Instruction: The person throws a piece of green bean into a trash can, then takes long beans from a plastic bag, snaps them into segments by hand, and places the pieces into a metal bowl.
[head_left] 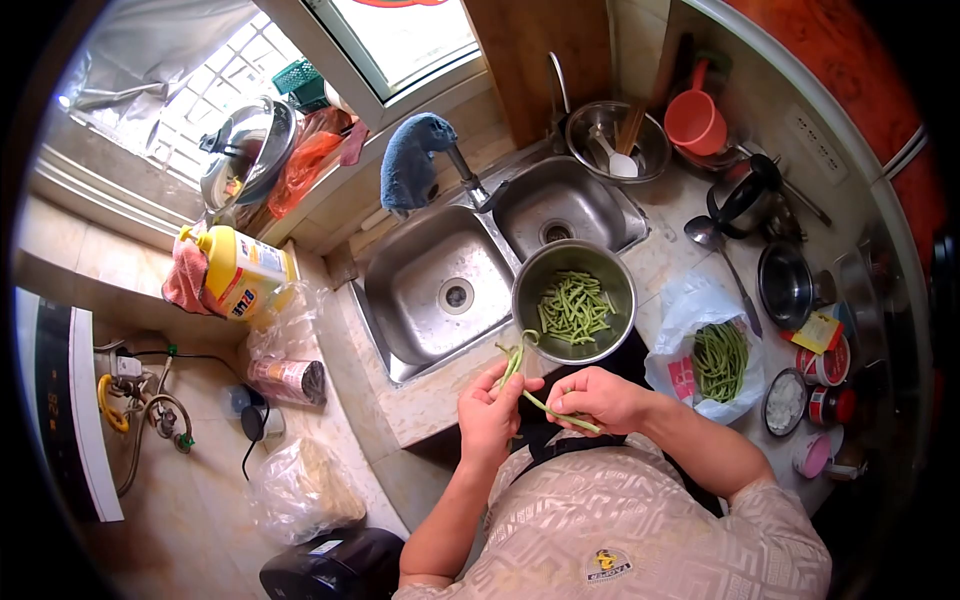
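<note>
My left hand (492, 405) is closed around a few long green beans (516, 360), whose ends stick up past the fingers. One bean stretches across to my right hand (598, 400), which pinches its other end low in front of my body. Just beyond both hands stands a steel pot (623, 325) with many short pieces of green bean (575, 310) in it. To the right, a white plastic bag (668, 335) lies open with long whole green beans (720, 360) inside.
Behind the pot is a double steel sink (400, 300) with a cloth-wrapped faucet (415, 160). A ladle (703, 232), a black bowl (785, 285) and a dish of white grains (785, 400) crowd the right counter. A yellow jug (245, 270) stands by the window.
</note>
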